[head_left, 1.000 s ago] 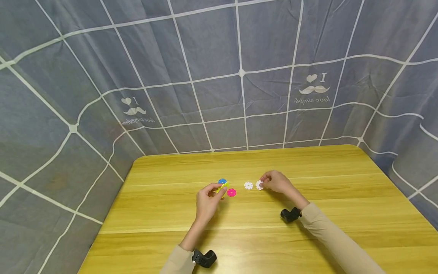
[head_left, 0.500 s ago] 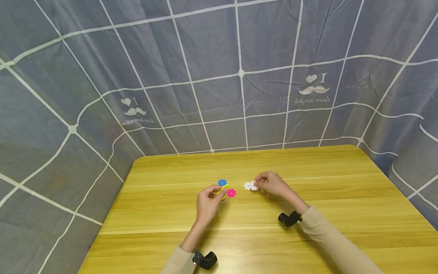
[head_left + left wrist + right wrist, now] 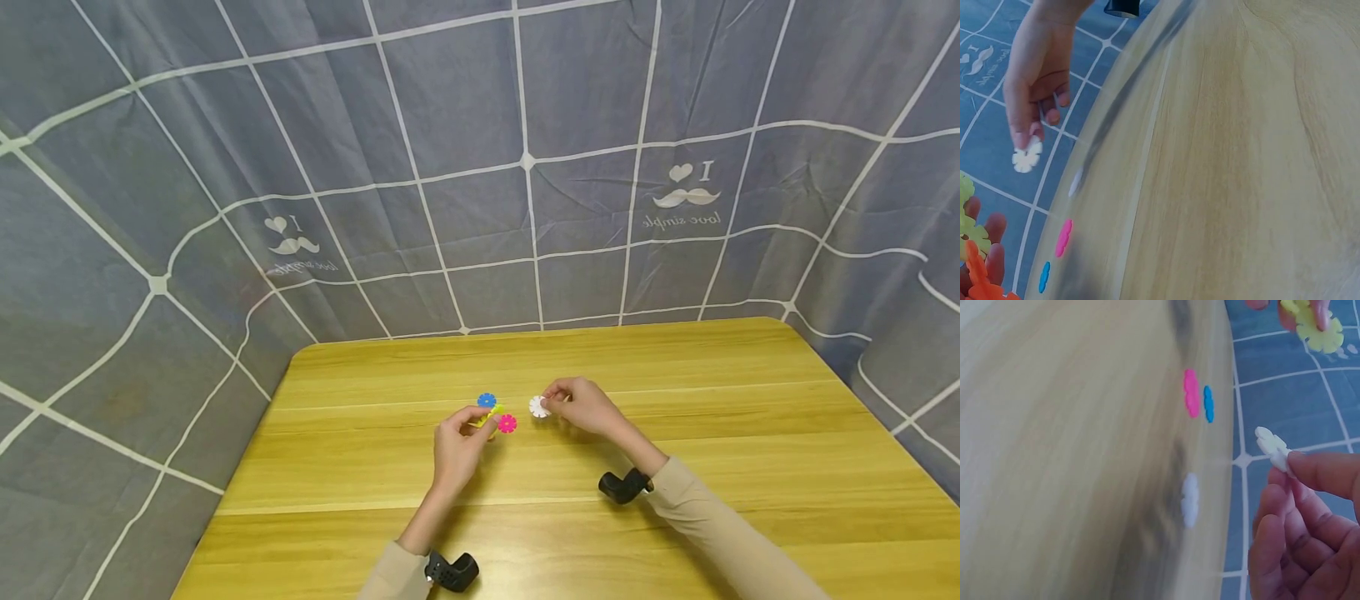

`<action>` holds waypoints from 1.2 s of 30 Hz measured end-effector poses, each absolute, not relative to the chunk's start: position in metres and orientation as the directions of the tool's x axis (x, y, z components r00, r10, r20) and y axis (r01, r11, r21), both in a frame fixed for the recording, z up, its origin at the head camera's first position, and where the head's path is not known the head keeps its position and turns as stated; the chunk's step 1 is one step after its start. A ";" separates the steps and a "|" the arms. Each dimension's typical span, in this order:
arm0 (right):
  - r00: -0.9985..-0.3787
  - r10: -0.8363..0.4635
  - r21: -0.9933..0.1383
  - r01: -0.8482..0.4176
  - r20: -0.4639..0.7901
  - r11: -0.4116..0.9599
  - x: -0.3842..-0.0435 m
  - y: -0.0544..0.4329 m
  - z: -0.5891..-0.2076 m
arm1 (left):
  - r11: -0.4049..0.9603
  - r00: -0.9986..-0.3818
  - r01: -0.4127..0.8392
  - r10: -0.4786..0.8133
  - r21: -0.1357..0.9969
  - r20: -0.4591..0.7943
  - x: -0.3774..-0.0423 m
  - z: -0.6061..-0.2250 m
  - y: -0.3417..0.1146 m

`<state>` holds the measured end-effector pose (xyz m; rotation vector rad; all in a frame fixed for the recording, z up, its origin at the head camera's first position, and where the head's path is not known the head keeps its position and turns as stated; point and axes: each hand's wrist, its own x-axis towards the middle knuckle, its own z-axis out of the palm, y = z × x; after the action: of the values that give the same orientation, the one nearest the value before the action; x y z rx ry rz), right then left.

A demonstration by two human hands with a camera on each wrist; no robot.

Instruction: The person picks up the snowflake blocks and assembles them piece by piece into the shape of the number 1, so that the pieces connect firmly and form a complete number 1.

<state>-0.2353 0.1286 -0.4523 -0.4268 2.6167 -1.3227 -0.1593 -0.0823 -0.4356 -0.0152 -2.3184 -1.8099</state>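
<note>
My left hand [image 3: 457,446] grips yellow flower-shaped interlocking discs [image 3: 491,412]; the left wrist view also shows an orange disc [image 3: 982,278] against the yellow-green one in that hand. Between thumb and fingertips, my right hand [image 3: 588,407] pinches a white notched disc [image 3: 1272,449], raised over the table. A second white disc [image 3: 1190,500] lies flat below it and is covered by the held one in the head view. Close to the left fingertips, a pink disc [image 3: 507,424] and a blue disc [image 3: 487,401] lie on the wood.
The wood-grain table [image 3: 637,533] runs back to a grey curtain [image 3: 480,208] with white grid lines. Each wrist carries a black camera mount, one at the left [image 3: 453,572] and one at the right [image 3: 622,487].
My right hand has carried its white disc leftward, from beside the white disc on the table to over it. The left hand stays almost still with its yellow discs.
</note>
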 end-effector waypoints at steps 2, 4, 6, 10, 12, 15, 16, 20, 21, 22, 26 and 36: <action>-0.945 -0.326 -0.808 -0.182 -0.014 0.561 -0.234 0.126 -0.449 | 0.248 -0.978 0.132 -0.123 0.960 0.166 -0.163 -0.444 -0.082; -0.947 -0.322 -0.810 -0.189 0.000 0.555 -0.232 0.124 -0.446 | 0.246 -0.977 0.133 -0.131 0.960 0.169 -0.167 -0.454 -0.083; -0.949 -0.314 -0.813 -0.193 0.014 0.549 -0.231 0.121 -0.443 | 0.245 -0.976 0.127 -0.140 0.961 0.164 -0.171 -0.464 -0.084; -0.952 -0.303 -0.819 -0.208 0.043 0.536 -0.228 0.116 -0.438 | 0.242 -0.974 0.143 -0.135 0.960 0.179 -0.174 -0.470 -0.085; -0.950 -0.306 -0.828 -0.214 0.054 0.519 -0.226 0.114 -0.435 | 0.242 -0.974 0.151 -0.131 0.958 0.187 -0.175 -0.472 -0.086; -0.949 -0.311 -0.849 -0.205 0.051 0.487 -0.223 0.111 -0.431 | 0.258 -0.972 0.158 -0.128 0.953 0.196 -0.175 -0.472 -0.085; -0.948 -0.316 -0.854 -0.203 0.049 0.478 -0.222 0.110 -0.430 | 0.264 -0.972 0.160 -0.127 0.951 0.199 -0.175 -0.472 -0.085; -0.939 -0.340 -0.866 -0.210 0.050 0.453 -0.219 0.107 -0.428 | 0.290 -0.972 0.158 -0.122 0.944 0.200 -0.174 -0.471 -0.084; -0.937 -0.345 -0.867 -0.212 0.050 0.451 -0.219 0.107 -0.427 | 0.297 -0.972 0.160 -0.121 0.941 0.203 -0.173 -0.471 -0.083; -0.936 -0.349 -0.866 -0.215 0.051 0.451 -0.218 0.107 -0.426 | 0.300 -0.971 0.163 -0.119 0.940 0.206 -0.173 -0.470 -0.083; -0.935 -0.350 -0.863 -0.224 0.059 0.453 -0.215 0.106 -0.424 | 0.326 -0.969 0.173 -0.115 0.930 0.221 -0.172 -0.470 -0.082; -0.935 -0.349 -0.854 -0.233 0.065 0.465 -0.215 0.104 -0.425 | 0.368 -0.965 0.186 -0.106 0.911 0.239 -0.170 -0.471 -0.081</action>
<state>-0.2151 0.1037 -0.4250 -0.5165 2.5856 -1.4779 -0.1705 -0.0810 -0.4710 -0.0708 -2.3734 -1.6323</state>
